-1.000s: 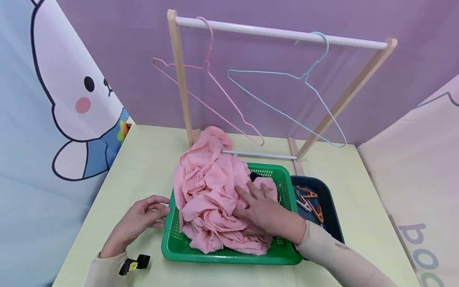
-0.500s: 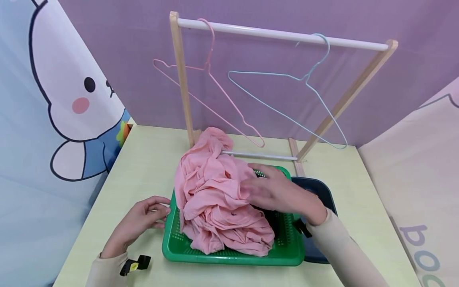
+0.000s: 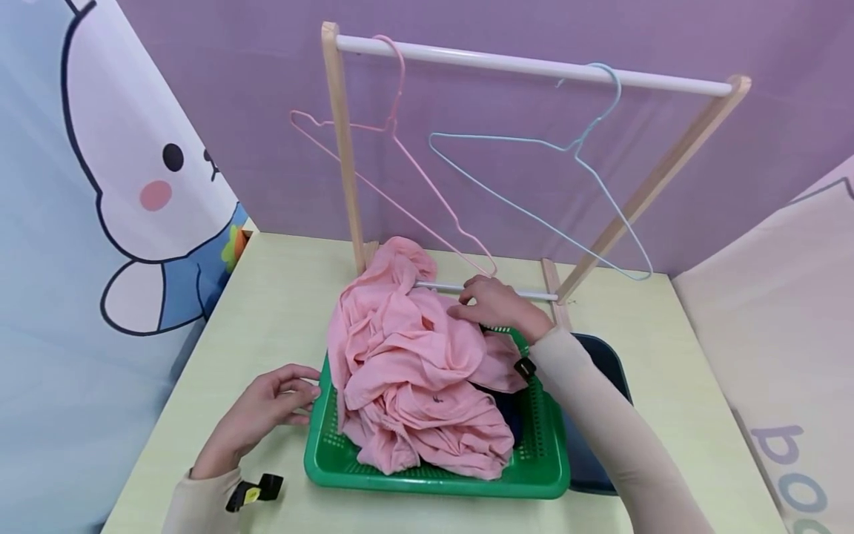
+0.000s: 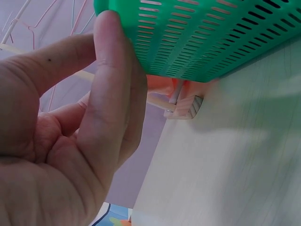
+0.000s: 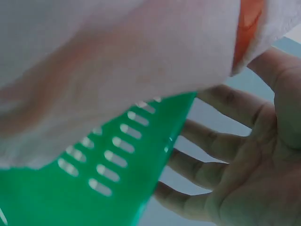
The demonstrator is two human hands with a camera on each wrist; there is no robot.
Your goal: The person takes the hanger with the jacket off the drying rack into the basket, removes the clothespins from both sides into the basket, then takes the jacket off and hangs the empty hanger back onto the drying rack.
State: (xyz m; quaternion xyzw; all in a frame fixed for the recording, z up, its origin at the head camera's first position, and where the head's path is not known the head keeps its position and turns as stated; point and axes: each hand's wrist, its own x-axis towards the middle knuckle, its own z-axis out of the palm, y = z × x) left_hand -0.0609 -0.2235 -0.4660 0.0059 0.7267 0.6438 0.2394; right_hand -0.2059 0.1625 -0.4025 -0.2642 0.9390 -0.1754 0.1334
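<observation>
A crumpled pink garment [image 3: 414, 371] fills most of a green plastic basket [image 3: 437, 486] and spills over its far left corner. Dark cloth [image 3: 510, 415] shows beneath it at the right. My left hand [image 3: 270, 404] rests its fingertips on the basket's left rim; in the left wrist view a fingertip [image 4: 108, 21] touches the green edge. At the basket's far side, my right hand [image 3: 494, 302] is over the rim, its thumb by the pink cloth. In the right wrist view its fingers [image 5: 211, 141] are spread along the outside of the rim.
Behind the basket stands a wooden rack [image 3: 340, 133] with a white bar [image 3: 500, 61]. A pink hanger [image 3: 427, 178] and a light-blue hanger [image 3: 507, 200] hang from it. A dark blue tray [image 3: 587, 460] sits right of the basket, partly under my right arm.
My right hand has lifted off the pink garment and moved to the basket's far side. The garment's right part was shifted, showing more dark cloth. My left hand stays at the rim.
</observation>
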